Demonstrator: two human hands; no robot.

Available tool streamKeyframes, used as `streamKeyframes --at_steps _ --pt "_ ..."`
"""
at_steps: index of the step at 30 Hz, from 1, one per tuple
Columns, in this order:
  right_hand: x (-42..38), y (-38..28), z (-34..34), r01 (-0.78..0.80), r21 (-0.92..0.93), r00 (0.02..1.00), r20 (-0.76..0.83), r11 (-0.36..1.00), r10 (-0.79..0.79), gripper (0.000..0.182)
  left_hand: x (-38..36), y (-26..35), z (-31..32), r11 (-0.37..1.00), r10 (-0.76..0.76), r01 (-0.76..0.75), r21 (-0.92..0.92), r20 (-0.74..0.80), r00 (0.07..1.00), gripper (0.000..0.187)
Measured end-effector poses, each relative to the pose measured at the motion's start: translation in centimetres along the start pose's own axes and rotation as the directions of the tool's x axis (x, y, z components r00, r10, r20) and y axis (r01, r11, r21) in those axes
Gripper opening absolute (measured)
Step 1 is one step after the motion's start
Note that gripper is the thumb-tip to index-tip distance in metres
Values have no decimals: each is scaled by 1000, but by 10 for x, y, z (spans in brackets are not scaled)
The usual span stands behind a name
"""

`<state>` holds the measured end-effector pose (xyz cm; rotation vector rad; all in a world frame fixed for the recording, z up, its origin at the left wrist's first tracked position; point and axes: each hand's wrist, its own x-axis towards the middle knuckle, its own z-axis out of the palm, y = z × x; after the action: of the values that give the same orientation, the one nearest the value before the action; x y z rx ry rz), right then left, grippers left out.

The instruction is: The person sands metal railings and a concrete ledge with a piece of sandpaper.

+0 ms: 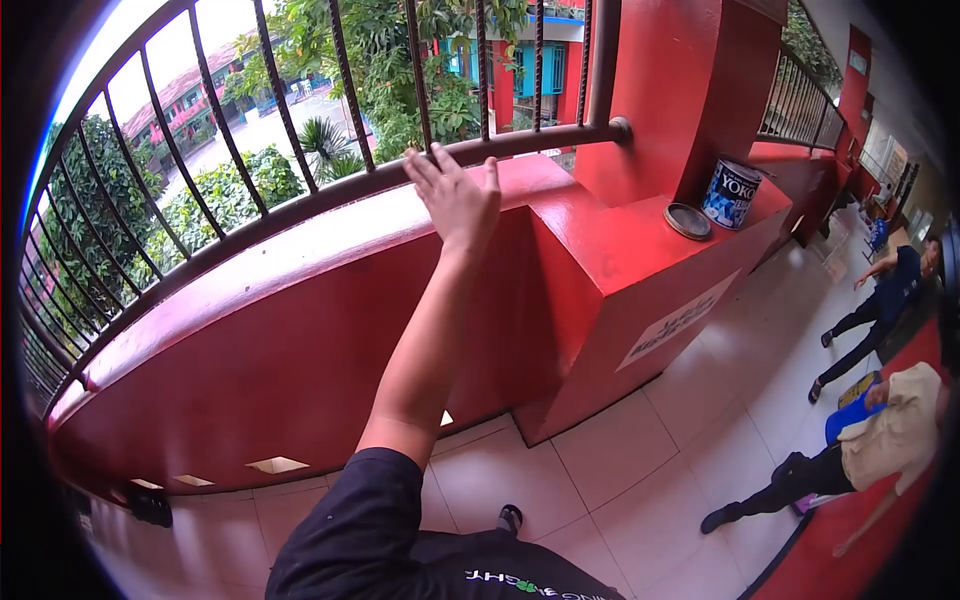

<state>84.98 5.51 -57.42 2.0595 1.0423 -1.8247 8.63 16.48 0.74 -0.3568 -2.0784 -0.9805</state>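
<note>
An open left hand, fingers spread, is raised against the brown metal railing bar above the glossy red painted ledge, gripping nothing.

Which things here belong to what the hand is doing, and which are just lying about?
In hand:
- raised open hand
- brown metal railing bar
- red painted ledge

Lying about:
- blue-and-white paint can
- round loose lid
- two people down the corridor
</note>
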Motion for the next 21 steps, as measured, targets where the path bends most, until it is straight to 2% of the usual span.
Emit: streamKeyframes --at_steps 1,2,3,4,5,6,8,10,11,12,13,14,15,17,18,19,20,21 --pt "20 14 -9 75 -350 994 -49 934 -99 53 -2 -3 12 989 -5 0 149 35 999 91" --pt "37 21 -18 115 -657 977 -62 745 -205 55 -5 -1 19 956 -15 -7 293 72 997 93" --pt "45 20 -22 115 -656 976 -65 746 -208 55 -13 11 4 983 135 -176 57 426 895 92" --pt "55 -33 -44 158 -613 975 -27 774 -220 49 -27 26 -18 942 334 -251 -222 675 658 91" --pt "73 -73 -53 209 -563 970 14 800 -243 44 -42 39 -23 927 370 -319 -199 626 686 83" --pt "99 -93 -74 260 -506 961 54 822 -271 38 -49 45 -25 926 375 -299 -228 479 794 77" --pt "130 -96 -69 336 -382 942 126 861 -311 29 -35 36 -28 925 362 -305 -226 281 889 73" --pt "134 -89 -72 379 -266 923 182 886 -340 25 -15 12 -27 969 238 -214 -125 237 942 79" --pt "133 -87 -81 395 -220 913 206 892 -353 25 -5 -4 -28 988 152 -154 -8 224 963 86" --pt "145 -103 -87 666 -381 745 288 641 -602 32 6 -26 -28 985 129 -147 86 182 975 94" --pt "153 -134 -90 829 -481 501 415 284 -759 41 16 -45 -30 983 86 -105 148 135 987 97" --pt "105 -184 -88 827 -490 500 417 276 -759 41 28 -68 -35 960 117 -131 248 72 991 98" --pt "19 -254 -68 333 -356 938 31 873 -345 58 38 -86 -51 943 136 -131 306 6 991 98" --pt "18 -309 -92 451 -703 773 1 549 -634 72 58 -128 -85 927 218 -165 336 -127 967 96" --pt "-23 -350 -100 406 -719 780 -49 564 -624 75 68 -151 -99 901 196 -124 415 -137 971 95" --pt "-62 -376 -104 358 -728 789 -99 584 -607 79 78 -180 -107 865 261 -150 479 -175 949 92" --pt "-37 -388 -130 333 -776 727 -151 536 -670 89 84 -199 -115 867 260 -153 475 -167 951 85" --pt "-24 -398 -159 247 -825 722 -194 509 -664 100 85 -211 -121 859 243 -172 481 -88 966 78"
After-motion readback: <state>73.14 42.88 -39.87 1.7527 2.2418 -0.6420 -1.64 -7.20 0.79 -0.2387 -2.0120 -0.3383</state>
